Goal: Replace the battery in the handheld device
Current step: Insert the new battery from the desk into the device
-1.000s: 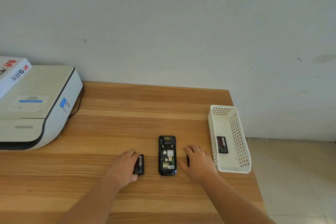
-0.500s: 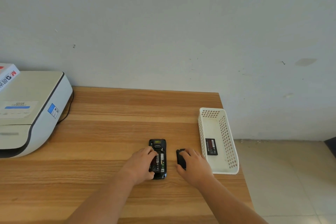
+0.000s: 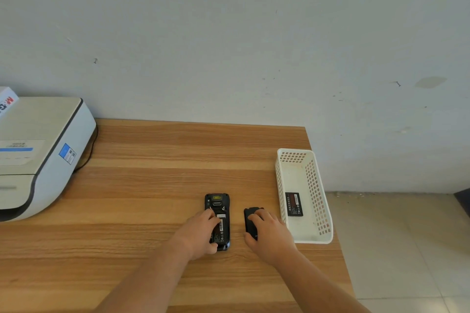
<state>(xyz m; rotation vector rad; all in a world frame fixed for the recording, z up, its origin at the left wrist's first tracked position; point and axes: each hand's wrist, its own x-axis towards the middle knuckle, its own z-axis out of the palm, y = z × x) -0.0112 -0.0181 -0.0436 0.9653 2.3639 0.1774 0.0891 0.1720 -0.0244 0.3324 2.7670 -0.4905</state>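
The black handheld device (image 3: 216, 201) lies face down on the wooden table (image 3: 152, 185) with its back open. A black battery (image 3: 220, 227) sits in its compartment, with my left hand (image 3: 198, 232) over it, fingers and thumb gripping it at the device's left side. To the right lies the black back cover (image 3: 250, 226). My right hand (image 3: 269, 234) rests on it, fingers on top and thumb at its near left edge. Another black battery (image 3: 293, 204) lies in the white basket (image 3: 312, 240).
The white perforated basket stands at the table's right edge, just right of my right hand. A white printer (image 3: 38, 155) with a dark cable (image 3: 87, 157) fills the left side, with a white box (image 3: 7, 101) on top. A wall is behind; tiled floor lies right.
My left hand carried the battery from the table left of the device onto the device's open back. My right hand stayed on the cover. The camera shifted slightly.
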